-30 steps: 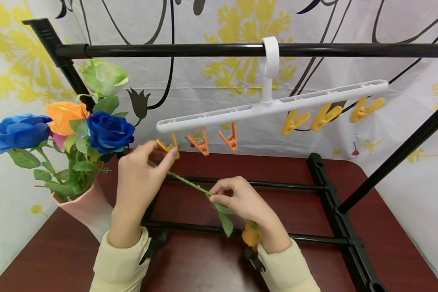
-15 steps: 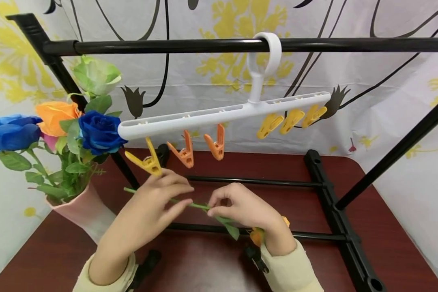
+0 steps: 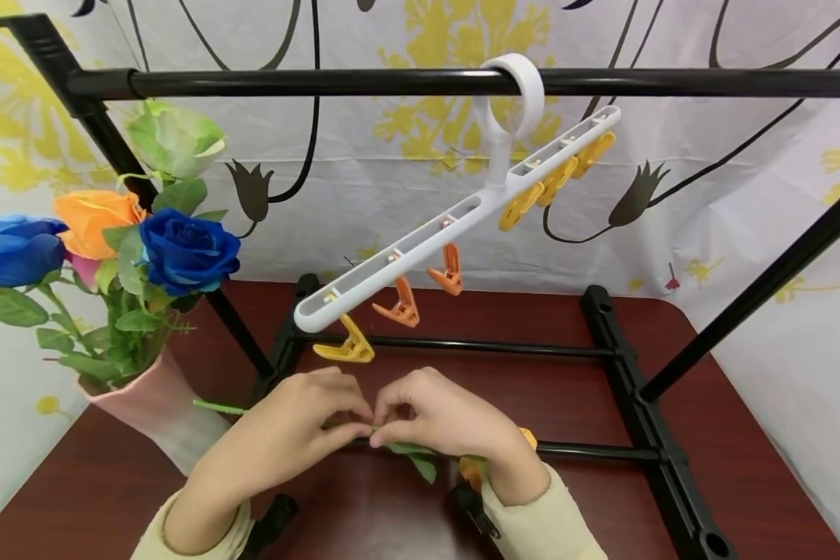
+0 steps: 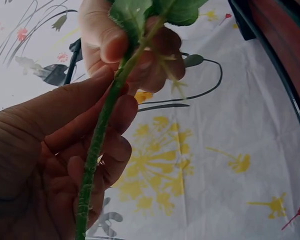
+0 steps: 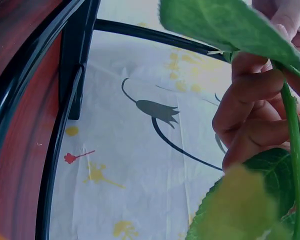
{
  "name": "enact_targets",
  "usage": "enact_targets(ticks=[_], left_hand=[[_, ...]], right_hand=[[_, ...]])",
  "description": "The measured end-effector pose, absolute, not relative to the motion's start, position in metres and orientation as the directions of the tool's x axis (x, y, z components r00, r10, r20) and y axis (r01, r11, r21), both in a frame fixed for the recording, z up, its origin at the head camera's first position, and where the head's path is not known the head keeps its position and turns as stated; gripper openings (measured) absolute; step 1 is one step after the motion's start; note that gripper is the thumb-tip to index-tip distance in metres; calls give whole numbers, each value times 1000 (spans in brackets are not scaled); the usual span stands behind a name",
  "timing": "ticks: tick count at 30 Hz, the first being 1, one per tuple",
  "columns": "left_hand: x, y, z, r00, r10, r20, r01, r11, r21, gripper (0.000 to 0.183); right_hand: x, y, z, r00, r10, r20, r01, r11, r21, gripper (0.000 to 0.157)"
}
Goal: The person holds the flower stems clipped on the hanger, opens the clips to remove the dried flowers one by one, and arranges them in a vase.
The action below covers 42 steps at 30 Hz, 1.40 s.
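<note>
In the head view my left hand (image 3: 297, 428) and right hand (image 3: 444, 416) meet fingertip to fingertip below the hanger. Both pinch the green stem of an artificial flower (image 3: 217, 407), whose cut end sticks out left past my left wrist. Its orange bloom (image 3: 472, 470) is partly hidden by my right wrist. The left wrist view has my left thumb and fingers around the stem (image 4: 97, 135), just below the leaves (image 4: 132, 20) at my right fingertips. A yellow clip (image 3: 350, 346) hangs just above my left hand, apart from it.
A white hanger (image 3: 399, 268) with orange and yellow clips hangs tilted from a black rail (image 3: 308, 82). On the left stands a pink vase (image 3: 157, 412) of artificial roses (image 3: 189, 253). The black rack's base (image 3: 623, 389) lies on the dark red table (image 3: 735, 435).
My left hand has left the yellow clip and moved down along the stem to meet my right hand. My right hand has moved slightly down. The hanger has swung and turned.
</note>
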State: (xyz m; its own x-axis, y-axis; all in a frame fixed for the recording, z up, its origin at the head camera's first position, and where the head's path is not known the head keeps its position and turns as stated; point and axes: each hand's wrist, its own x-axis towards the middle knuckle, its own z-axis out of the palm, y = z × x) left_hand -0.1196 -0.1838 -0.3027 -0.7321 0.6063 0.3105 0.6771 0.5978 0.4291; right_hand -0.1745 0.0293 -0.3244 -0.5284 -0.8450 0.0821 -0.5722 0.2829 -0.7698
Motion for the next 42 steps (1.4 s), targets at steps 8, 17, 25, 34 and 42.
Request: enact_targets(ticks=[8,17,25,34,42], left_hand=[[-120,-185,-306,-751,618,231,644,610,462,4],[-118,-183,-310,-744,631,220,661,650,374,7],[-122,-200,-308,-700,633,331,714,611,341,12],[-115,-226,-300,-607,607,513,786,555,273,9],[-94,-242,-282,-587,552,593,794,537,285,9]], right_hand=[[-173,27,-321,-547,-837,30,-506,302,-808,7],[-172,30,-320,-543,-838,56,-545,300,-783,3],[-180,59,-312,-581,-801,145,-580,282,-765,14],[-210,105,-321,-745,-658,107,-380,288,-879,17],[-226,94,-339,-695,-714,85,-346,229,-910,20]])
